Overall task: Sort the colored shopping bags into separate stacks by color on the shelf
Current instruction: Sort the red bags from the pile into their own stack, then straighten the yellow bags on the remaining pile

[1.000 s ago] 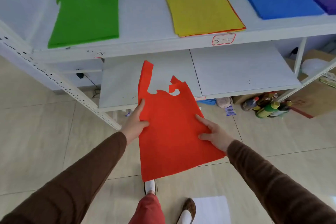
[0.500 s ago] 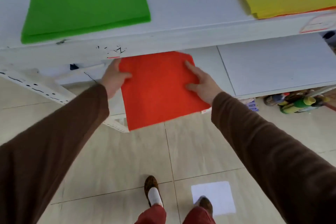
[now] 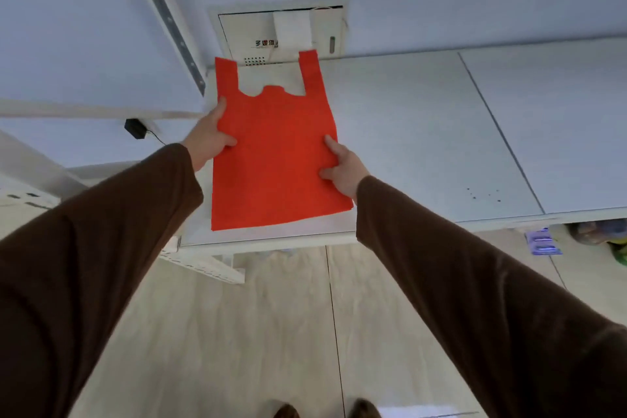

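a red shopping bag (image 3: 276,153) lies flat on the left end of the white shelf (image 3: 424,132), its two handles pointing to 12 o'clock toward the wall and its straight bottom edge at 6 o'clock, just short of the shelf's front lip. the left handle reaches the foot of a pale wall box (image 3: 281,32) set into the wall at 12 o'clock; the right handle overlaps the box's lower edge.

the left hand (image 3: 208,137) is at 9 o'clock of the bag, its grip pinching the left edge: the thumb lies on top of the fabric and the fingers go under or behind the edge, hidden. the right hand (image 3: 341,168) is at 3 o'clock, low on the right edge, its grip pinching the bag too, with the forefinger stretched along the fabric and the thumb pressed on top. both arms wear dark brown sleeves (image 3: 475,282) that fill the lower corners of the view.

a perforated metal upright (image 3: 166,15) runs from 11 o'clock down to the shelf's back left corner. a small black plug (image 3: 135,128) hangs at 9 o'clock, with a thin cable trailing from it. a seam (image 3: 498,132) divides the shelf board at 3 o'clock. below is a pale tiled floor (image 3: 271,332), with the tips of two shoes (image 3: 363,410) at 6 o'clock.
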Demonstrator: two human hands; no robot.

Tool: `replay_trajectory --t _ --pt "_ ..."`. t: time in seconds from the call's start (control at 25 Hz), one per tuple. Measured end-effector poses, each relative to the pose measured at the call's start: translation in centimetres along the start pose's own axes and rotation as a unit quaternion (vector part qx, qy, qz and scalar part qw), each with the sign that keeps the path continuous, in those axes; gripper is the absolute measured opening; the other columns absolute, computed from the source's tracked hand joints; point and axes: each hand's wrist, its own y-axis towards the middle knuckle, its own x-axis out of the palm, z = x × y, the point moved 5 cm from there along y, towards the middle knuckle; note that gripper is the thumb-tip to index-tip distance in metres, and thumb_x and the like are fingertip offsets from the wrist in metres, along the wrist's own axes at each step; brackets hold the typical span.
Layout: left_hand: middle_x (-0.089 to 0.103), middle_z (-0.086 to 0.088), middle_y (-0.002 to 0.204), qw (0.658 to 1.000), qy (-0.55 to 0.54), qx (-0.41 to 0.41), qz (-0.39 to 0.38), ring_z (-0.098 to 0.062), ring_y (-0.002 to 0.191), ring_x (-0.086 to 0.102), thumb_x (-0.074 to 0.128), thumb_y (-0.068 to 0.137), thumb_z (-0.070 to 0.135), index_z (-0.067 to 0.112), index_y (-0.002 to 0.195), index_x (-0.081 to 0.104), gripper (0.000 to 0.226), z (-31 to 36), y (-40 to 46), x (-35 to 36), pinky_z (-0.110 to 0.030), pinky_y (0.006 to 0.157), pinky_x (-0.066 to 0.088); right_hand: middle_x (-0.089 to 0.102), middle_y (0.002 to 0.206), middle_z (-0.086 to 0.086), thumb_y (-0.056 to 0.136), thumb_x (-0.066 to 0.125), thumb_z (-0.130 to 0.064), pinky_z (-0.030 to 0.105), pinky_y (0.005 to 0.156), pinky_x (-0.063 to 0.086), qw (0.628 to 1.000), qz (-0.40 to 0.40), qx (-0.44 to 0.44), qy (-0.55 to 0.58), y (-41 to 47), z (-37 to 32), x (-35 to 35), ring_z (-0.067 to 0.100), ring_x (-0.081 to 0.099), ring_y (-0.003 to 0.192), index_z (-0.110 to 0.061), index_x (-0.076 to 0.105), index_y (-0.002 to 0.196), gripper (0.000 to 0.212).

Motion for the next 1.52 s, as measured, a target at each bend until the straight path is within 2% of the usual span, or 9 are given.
replay_trajectory --t 0.24,0.32,0.4,0.56,0.76,0.96,1.12,1.28,1.52 --pt "0.045 -0.004 0.145 0.995 0.025 -0.020 0.094 -0.012 0.110 0.050 0.059 0.086 -0.003 0.014 0.152 0.031 0.074 -4.2 4.0 1.4 -0.023 0.088 0.040 0.032 0.152 0.005 0.085 0.056 -0.005 0.029 0.109 0.038 0.988 0.065 -0.019 -0.138 1.0 3.2 0.9 0.023 0.047 0.130 -0.025 0.036 0.149 0.070" --pt "0.044 -0.001 0.140 0.993 0.087 -0.016 0.083 -0.017 0.111 0.053 0.061 0.085 0.000 0.014 0.152 0.032 0.074 -4.1 4.6 1.1 -0.028 0.089 0.043 0.030 0.154 0.004 0.087 0.053 -0.006 0.027 0.109 0.035 0.980 0.075 -0.024 -0.184 0.3 3.6 0.8 0.023 0.046 0.131 -0.022 0.042 0.146 0.062" --pt "0.040 -0.010 0.144 0.983 0.172 -0.009 0.069 -0.030 0.117 0.054 0.064 0.083 0.009 0.014 0.150 0.037 0.072 -3.7 4.5 1.0 -0.035 0.094 0.047 0.029 0.155 0.004 0.088 0.051 -0.007 0.031 0.109 0.036 0.972 0.079 -0.025 -0.222 -0.4 3.6 0.9 0.025 0.044 0.132 -0.022 0.043 0.145 0.060" --pt "0.029 -0.016 0.152 0.944 0.326 0.005 0.056 -0.039 0.134 0.036 0.061 0.085 0.021 0.015 0.147 0.039 0.066 -1.6 1.2 1.5 -0.043 0.109 0.036 0.030 0.155 0.001 0.088 0.050 -0.015 0.040 0.106 0.038 0.961 0.077 -0.005 -0.267 -3.5 2.6 -0.7 0.028 0.031 0.136 -0.026 0.043 0.143 0.057" --pt "0.039 -0.007 0.152 0.898 0.422 0.120 -0.043 -0.030 0.138 0.035 0.057 0.092 0.029 0.020 0.144 0.045 0.054 5.6 -9.3 3.5 -0.044 0.113 0.032 0.035 0.153 0.002 0.089 0.052 -0.020 0.042 0.109 0.038 0.955 0.064 -0.013 -0.289 -12.2 -0.4 -5.2 0.028 0.034 0.135 -0.025 0.049 0.139 0.050" --pt "0.038 0.003 0.153 0.862 0.444 0.216 -0.111 -0.023 0.139 0.035 0.054 0.094 0.032 0.026 0.148 0.038 0.057 16.5 -23.0 6.8 -0.042 0.113 0.033 0.048 0.143 -0.003 0.091 0.053 -0.023 0.039 0.104 0.040 0.938 0.083 -0.060 -0.330 -23.4 -5.4 -12.7 0.024 0.039 0.128 -0.028 0.056 0.131 0.040" --pt "0.039 0.007 0.152 0.847 0.436 0.280 -0.120 -0.019 0.139 0.035 0.053 0.095 0.035 0.029 0.149 0.034 0.058 26.1 -32.4 8.7 -0.040 0.112 0.035 0.058 0.131 -0.005 0.091 0.054 -0.025 0.040 0.099 0.042 0.925 0.122 -0.089 -0.348 -32.7 -9.4 -19.5 0.022 0.044 0.121 -0.028 0.061 0.123 0.033" --pt "0.044 0.009 0.147 0.833 0.427 0.335 -0.109 -0.016 0.133 0.039 0.053 0.094 0.036 0.030 0.143 0.043 0.051 33.7 -40.7 8.6 -0.039 0.107 0.039 0.061 0.127 -0.006 0.091 0.055 -0.027 0.041 0.098 0.043 0.914 0.166 -0.114 -0.353 -41.6 -13.8 -25.3 0.022 0.048 0.118 -0.030 0.062 0.121 0.031" --pt "0.048 0.007 0.142 0.835 0.376 0.398 -0.052 -0.018 0.129 0.042 0.058 0.093 0.036 0.027 0.137 0.050 0.046 44.6 -44.8 7.2 -0.039 0.104 0.039 0.063 0.124 -0.002 0.091 0.059 -0.027 0.042 0.095 0.044 0.893 0.243 -0.162 -0.343 -47.6 -19.8 -34.3 0.024 0.050 0.115 -0.026 0.062 0.124 0.034"
